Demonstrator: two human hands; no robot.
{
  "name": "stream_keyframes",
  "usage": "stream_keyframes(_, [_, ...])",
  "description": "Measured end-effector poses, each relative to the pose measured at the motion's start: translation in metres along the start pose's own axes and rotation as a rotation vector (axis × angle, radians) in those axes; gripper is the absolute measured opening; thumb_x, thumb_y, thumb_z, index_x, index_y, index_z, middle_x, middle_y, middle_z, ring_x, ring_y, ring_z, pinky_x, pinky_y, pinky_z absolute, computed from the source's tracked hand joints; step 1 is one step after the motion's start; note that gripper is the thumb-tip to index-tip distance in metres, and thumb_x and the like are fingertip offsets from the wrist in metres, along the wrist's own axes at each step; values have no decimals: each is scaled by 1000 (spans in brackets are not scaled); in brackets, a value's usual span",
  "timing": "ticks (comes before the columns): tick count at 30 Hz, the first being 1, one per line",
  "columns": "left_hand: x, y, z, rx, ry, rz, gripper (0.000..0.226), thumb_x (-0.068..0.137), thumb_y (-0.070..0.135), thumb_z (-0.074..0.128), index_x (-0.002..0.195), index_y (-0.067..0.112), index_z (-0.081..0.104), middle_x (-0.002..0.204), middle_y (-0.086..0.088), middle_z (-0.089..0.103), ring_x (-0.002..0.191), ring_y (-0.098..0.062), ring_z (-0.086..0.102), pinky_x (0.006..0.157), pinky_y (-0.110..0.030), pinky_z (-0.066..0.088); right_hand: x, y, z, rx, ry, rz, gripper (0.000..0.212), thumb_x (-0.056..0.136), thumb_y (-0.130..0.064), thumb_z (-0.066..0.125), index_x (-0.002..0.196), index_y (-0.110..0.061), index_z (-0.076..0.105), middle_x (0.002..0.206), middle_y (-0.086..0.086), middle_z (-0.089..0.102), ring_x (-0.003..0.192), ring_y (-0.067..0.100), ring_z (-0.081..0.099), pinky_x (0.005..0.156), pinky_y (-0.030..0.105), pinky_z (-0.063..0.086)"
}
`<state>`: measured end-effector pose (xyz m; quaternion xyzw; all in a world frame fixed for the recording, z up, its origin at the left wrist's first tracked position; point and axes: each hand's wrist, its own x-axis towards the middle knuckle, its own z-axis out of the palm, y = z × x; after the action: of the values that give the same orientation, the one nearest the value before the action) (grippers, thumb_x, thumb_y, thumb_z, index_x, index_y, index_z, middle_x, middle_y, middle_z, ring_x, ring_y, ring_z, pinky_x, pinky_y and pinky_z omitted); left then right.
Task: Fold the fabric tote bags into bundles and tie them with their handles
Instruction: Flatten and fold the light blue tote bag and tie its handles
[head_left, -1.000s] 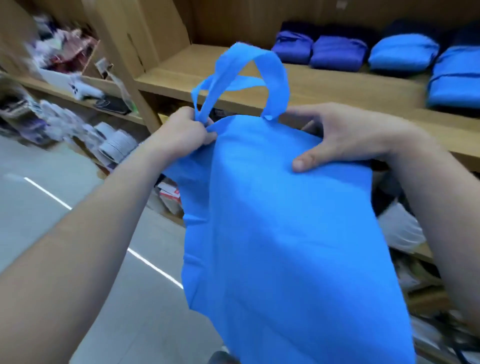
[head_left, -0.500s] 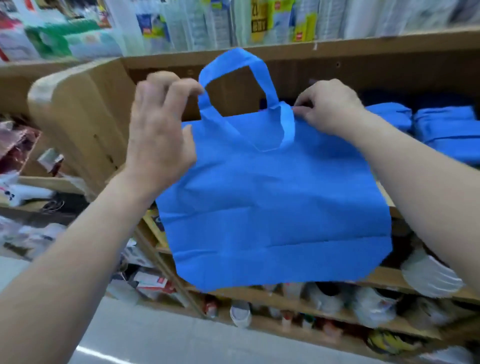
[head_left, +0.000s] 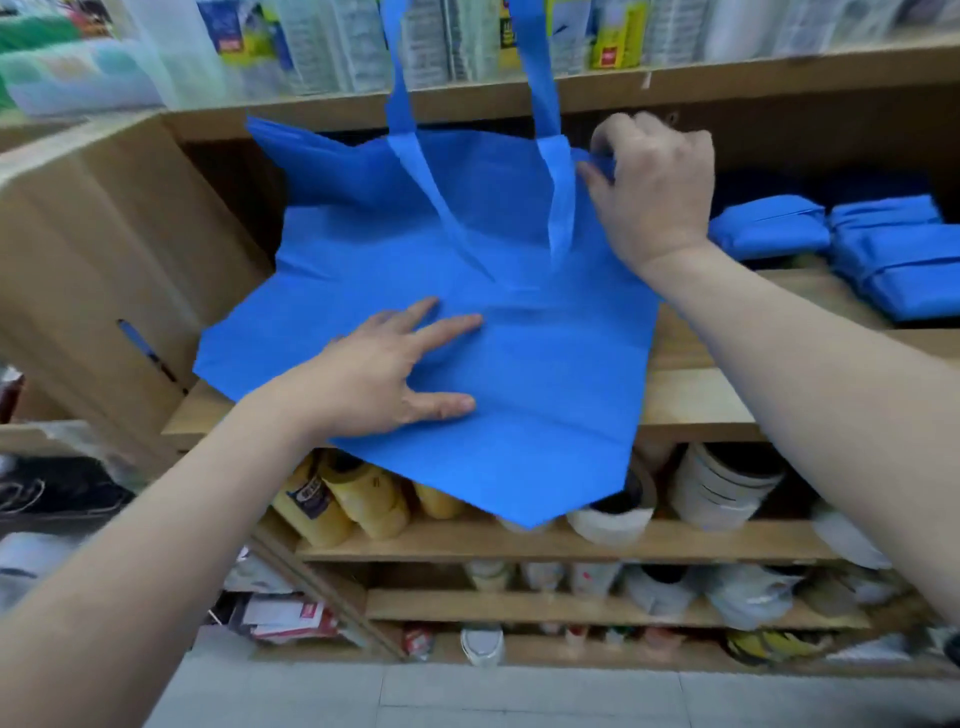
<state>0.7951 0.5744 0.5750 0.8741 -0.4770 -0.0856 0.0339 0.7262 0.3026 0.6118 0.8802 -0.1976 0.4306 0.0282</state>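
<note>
While pinching tote bag (head_left: 545, 374) top edge with right hand (head_left: 654, 192), pressing straight-fingered left hand (head_left: 379, 374) flat on its middle, atop shelf (head_left: 696, 395).

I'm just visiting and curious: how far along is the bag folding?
Done: several folded blue bundles lie on the shelf at right. In hand: one tote bag lies spread on the shelf, left hand pressing it flat, right hand pinching its top edge. Left: folding it and tying its loose handles.
</note>
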Motion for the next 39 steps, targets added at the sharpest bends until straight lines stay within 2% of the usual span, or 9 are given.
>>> stream_keyframes(5, [-2,16,-1,217,-185,-118,90,61,92,10,144,62,-5,164,-2,7,143,-33,28,113,-41,32,-17,-16,-24,175,-188,-6,30,91,-31,63,119,-20,57,111,8,52,106,29,51,88,44,43])
stream_keyframes(9, [-2,41,-2,385,-75,-135,83,72,90,14,148,56,5,149,-9,40,119,-36,53,92,-40,46,-55,-38,-77,613,-949,-81,62,75,-70,55,130,-39,55,125,-18,55,119,2,50,95,15,40])
stream_keyframes(13, [-7,45,-9,386,-78,-141,88,71,91,17,149,51,12,150,-3,41,128,-30,48,98,-40,44,-94,-32,-87,307,-1405,-415,111,55,-80,59,150,-52,10,159,-27,3,142,-9,0,118,21,6])
stream_keyframes(19, [-62,0,2,244,-387,3,120,54,94,45,139,55,-31,154,22,-33,146,-7,-20,121,-40,8,-121,-16,-71,53,-1227,-672,121,69,-74,67,144,-52,-26,154,-20,-36,142,1,-30,119,33,-10])
stream_keyframes(24, [-78,-29,5,6,-44,-21,91,85,-4,57,141,54,15,150,33,9,135,13,9,111,-8,9,-117,-5,-74,354,-1202,-467,65,92,-51,53,145,-58,16,157,-31,-1,144,-13,-6,120,21,-3])
stream_keyframes(28, [-87,-51,-8,-152,32,-157,46,94,14,61,125,48,58,128,35,51,124,0,49,106,-22,37,-110,22,-77,596,-1104,-99,64,78,-76,45,115,-30,69,114,-24,63,100,-20,54,101,29,43])
stream_keyframes(31, [-91,-65,-20,-236,77,-288,14,88,28,69,80,39,75,80,8,73,81,-19,65,76,-38,51,-111,38,-81,640,-1031,95,91,56,-97,47,78,-12,71,69,3,68,64,6,56,66,35,48])
stream_keyframes(35, [-89,-61,-18,-568,225,-385,4,81,35,73,83,32,75,75,10,73,71,-3,66,67,-27,50,-118,40,-85,799,-862,354,50,77,-58,72,75,-9,76,66,-5,68,59,5,55,53,18,40])
stream_keyframes(39, [-74,-58,0,-577,453,-446,15,80,43,74,92,38,66,90,13,69,86,-12,64,70,-30,50,-124,30,-77,814,-652,553,8,78,-25,80,79,-18,76,76,-6,75,66,3,62,62,18,47])
